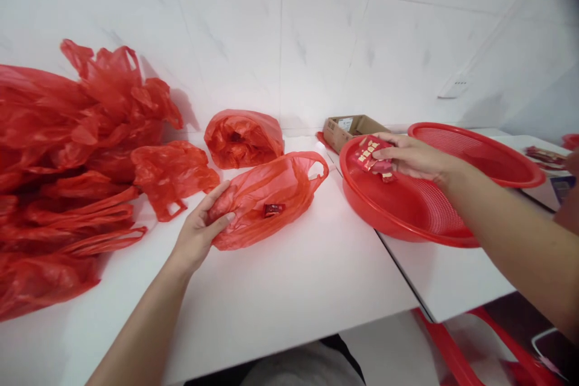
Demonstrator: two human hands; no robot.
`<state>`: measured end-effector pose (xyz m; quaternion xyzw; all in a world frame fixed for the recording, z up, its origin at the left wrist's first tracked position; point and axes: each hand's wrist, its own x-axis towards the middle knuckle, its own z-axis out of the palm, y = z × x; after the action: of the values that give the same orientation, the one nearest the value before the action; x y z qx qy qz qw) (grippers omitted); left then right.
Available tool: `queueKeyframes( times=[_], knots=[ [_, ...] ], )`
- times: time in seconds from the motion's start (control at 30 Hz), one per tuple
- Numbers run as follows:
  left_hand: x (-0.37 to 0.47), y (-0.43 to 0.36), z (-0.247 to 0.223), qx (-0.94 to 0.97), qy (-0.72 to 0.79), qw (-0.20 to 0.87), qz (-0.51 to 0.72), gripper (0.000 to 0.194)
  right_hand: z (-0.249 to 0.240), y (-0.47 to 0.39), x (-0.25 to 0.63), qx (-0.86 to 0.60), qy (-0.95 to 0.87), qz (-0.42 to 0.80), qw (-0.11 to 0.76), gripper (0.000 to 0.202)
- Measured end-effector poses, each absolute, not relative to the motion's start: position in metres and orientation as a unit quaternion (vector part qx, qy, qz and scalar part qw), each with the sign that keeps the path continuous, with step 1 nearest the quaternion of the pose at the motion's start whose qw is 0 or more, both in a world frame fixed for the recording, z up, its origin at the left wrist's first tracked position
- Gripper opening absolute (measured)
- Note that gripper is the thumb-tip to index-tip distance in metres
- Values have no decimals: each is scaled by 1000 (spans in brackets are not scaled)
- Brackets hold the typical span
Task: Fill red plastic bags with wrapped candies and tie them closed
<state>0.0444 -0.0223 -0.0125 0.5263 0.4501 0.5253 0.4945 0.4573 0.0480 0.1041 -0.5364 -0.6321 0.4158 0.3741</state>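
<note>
My left hand [203,223] is closed on the near left edge of a red plastic bag [257,232], thumb on one side and fingers behind. The bag lies open on the white table, and one small dark red packet [273,210] rests inside it. Over the near basket, my right hand [414,157] grips several red and gold wrapped packets [370,155]. The red plastic basket [393,230] beneath has a perforated side. The packets are held above its left part, and part of its inside is hidden by my right hand and arm.
Piled red plastic bags [90,126] fill the left side. A rolled red bag [244,132] and a cardboard box [335,132] sit near the wall. Another red basket [534,180] is behind on the right. A gap runs between two white tables [325,289].
</note>
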Motion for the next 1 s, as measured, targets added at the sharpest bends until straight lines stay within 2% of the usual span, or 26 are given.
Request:
queueKeyframes(
  times=[0.03,0.17,0.37,0.6,0.8,0.9,1.0],
  knots=[
    [45,-23,-13,528,447,492,528,71,111,43,442,-507,-630,447,382,34],
    [47,-24,-11,539,442,485,528,72,117,29,377,-426,-650,538,327,33],
    [47,-27,-7,556,426,486,523,70,90,33,309,-396,-723,507,251,16],
    [46,-29,-3,544,416,502,528,68,65,46,290,-406,-709,516,257,15],
    [42,-27,-5,550,419,502,520,69,50,50,285,-399,-651,588,268,24],
    [42,-27,-6,553,427,492,519,67,41,46,280,-396,-596,625,311,29],
    [44,-27,-6,562,459,464,508,50,30,35,269,-365,-541,661,369,31]
  ],
)
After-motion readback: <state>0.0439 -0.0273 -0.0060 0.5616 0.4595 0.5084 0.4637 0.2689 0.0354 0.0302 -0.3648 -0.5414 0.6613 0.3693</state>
